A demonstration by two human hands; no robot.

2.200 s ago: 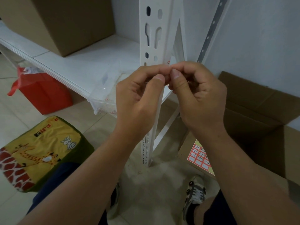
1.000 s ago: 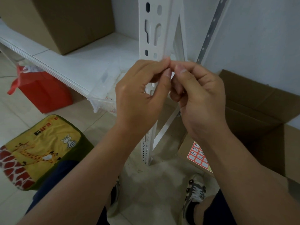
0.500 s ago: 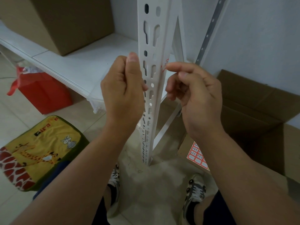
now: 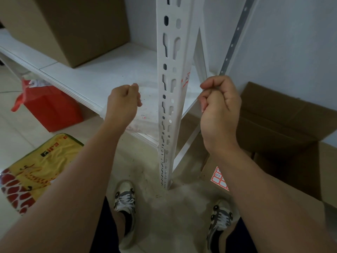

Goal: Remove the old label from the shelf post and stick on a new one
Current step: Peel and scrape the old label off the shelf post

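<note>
The white slotted shelf post (image 4: 166, 110) stands upright in the middle. A small red-bordered label (image 4: 187, 78) with handwriting sticks on its right face. My left hand (image 4: 124, 102) hovers left of the post with curled fingers, apart from it. To the right of the post is my right hand (image 4: 219, 105), closed in a fist and also clear of it. Nothing shows in either hand. A sheet of red-bordered labels (image 4: 218, 178) lies on a cardboard flap below my right forearm, partly hidden.
A white shelf board (image 4: 102, 73) carries a cardboard box (image 4: 69, 24) and a clear plastic bag (image 4: 144, 115). An open cardboard box (image 4: 284, 125) sits at right. A red bag (image 4: 52, 108) and a yellow giraffe cushion (image 4: 36, 170) are at left. My shoes rest on the floor.
Both hands were pinching together at the post's edge. They have let go and drawn apart, left hand to the left, right hand to the right, uncovering the label on the post.
</note>
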